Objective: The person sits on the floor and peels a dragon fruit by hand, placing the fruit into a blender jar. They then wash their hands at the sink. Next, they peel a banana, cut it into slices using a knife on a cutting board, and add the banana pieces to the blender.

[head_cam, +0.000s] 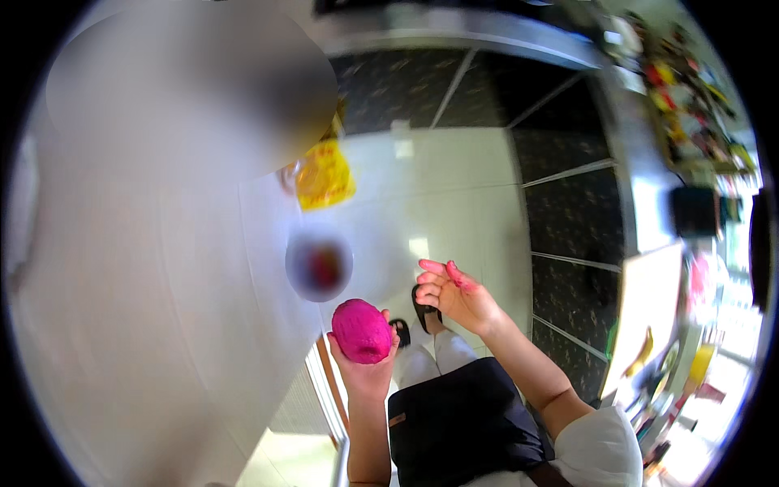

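My left hand [367,380] holds a peeled magenta dragon fruit [361,332] from below, with its fingers and thumb around the sides. The fruit is whole, with a small dark hollow at its near end. My right hand [453,295] is raised to the right of the fruit, apart from it. Nothing is in it. Its thumb and fingertips are stained pink, and the fingers are partly bent with the thumb apart from them.
Dark speckled cabinets [575,216] run along the right under a counter. A cutting board [645,316] and a banana [641,353] lie on that counter. A yellow plastic bag [327,175] is ahead, by the pale floor [462,201]. Two areas ahead and left are blurred out.
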